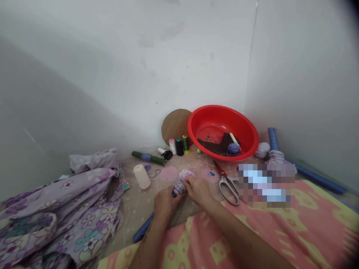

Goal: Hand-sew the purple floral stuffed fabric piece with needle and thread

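Note:
My left hand [165, 203] is closed around a blue rod [143, 228], whose lower end sticks out by my wrist. Purple-and-white patterned cloth [183, 176] is bunched round the rod's far end, and lines like thread or folds cross it. The fingers of my right hand [198, 190] are pinched together at the right side of this cloth. Whether they also hold a thread is too small to make out. Scissors [229, 190] with grey handles and red near the blades lie just right of my right hand.
A red basin [193, 129] holds dark material and a purple yarn ball [233, 149]. Thread spools [179, 147], a green tube [157, 159] and a white roll [141, 177] stand or lie ahead. Floral fabric [92, 209] is heaped left; a pink-yellow blanket [280, 231] spreads in front. One patch is pixelated.

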Demonstrator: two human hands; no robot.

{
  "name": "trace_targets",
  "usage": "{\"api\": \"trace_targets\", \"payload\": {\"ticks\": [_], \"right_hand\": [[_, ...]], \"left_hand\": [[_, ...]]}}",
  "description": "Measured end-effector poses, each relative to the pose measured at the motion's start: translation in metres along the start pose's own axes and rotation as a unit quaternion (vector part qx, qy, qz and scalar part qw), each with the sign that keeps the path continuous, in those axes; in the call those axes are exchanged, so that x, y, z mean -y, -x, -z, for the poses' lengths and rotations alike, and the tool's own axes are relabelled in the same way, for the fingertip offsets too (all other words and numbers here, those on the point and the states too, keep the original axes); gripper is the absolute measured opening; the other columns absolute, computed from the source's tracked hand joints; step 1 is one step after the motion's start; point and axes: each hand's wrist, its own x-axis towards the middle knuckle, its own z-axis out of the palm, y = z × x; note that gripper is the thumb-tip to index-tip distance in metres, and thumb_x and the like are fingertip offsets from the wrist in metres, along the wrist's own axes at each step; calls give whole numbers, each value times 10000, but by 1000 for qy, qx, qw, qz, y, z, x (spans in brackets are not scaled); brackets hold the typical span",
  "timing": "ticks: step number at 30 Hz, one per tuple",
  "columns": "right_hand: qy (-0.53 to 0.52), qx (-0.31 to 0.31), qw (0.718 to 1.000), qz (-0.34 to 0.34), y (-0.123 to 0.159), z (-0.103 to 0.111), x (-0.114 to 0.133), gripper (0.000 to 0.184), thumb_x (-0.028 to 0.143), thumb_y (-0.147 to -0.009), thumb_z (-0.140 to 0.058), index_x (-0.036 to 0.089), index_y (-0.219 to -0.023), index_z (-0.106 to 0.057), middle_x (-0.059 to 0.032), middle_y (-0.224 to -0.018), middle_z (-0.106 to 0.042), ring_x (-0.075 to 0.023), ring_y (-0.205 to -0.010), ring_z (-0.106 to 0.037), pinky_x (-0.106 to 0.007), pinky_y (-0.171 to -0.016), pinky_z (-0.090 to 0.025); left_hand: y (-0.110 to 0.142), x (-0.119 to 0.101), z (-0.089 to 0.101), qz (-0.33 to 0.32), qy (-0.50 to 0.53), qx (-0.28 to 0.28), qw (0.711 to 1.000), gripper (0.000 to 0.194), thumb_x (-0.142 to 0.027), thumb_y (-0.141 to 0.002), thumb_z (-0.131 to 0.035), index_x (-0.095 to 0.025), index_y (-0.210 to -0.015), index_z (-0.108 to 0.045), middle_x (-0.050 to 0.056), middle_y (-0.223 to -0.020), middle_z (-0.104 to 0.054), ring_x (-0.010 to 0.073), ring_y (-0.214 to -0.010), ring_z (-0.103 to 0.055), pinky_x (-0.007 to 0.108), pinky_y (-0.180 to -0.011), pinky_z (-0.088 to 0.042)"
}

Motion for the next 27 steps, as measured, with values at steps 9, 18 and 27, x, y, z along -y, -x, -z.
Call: {"api": "trace_targets", "payload": {"ticks": [9, 18, 27], "right_hand": [[-74, -238, 965, -84, -5, 11, -30, 243, 293, -778, -382, 165, -711, -577, -29, -653, -602, -136, -620, -523, -228, -585, -309], [-153, -338, 917, -147, -7, 31, -44, 250, 357, -770, -391, 160, -730, -540, -25, -643, -575, -130, -579, -502, -223, -571, -344], [-181, -348, 898, -197, -11, 28, -61, 316, 362, -780, -373, 154, -894, -582, -59, -752, -618, -154, -652, -536, -252, -616, -379]], "left_hand": [[-2, 5, -7, -10, 11, -10, 1000, 543, -652, -664, -330, -253, -939, -575, 49, -794, -623, 176, -730, -552, 223, -562, -311], [-2, 3, -3, -3, 15, 1, 1000, 528, -651, -653, -356, -269, -948, -570, 41, -787, -623, 183, -725, -559, 229, -550, -319], [-1, 3, -2, -2, 23, 5, 1000, 516, -630, -669, -361, -257, -960, -568, 44, -801, -626, 171, -734, -558, 223, -568, -320]]}}
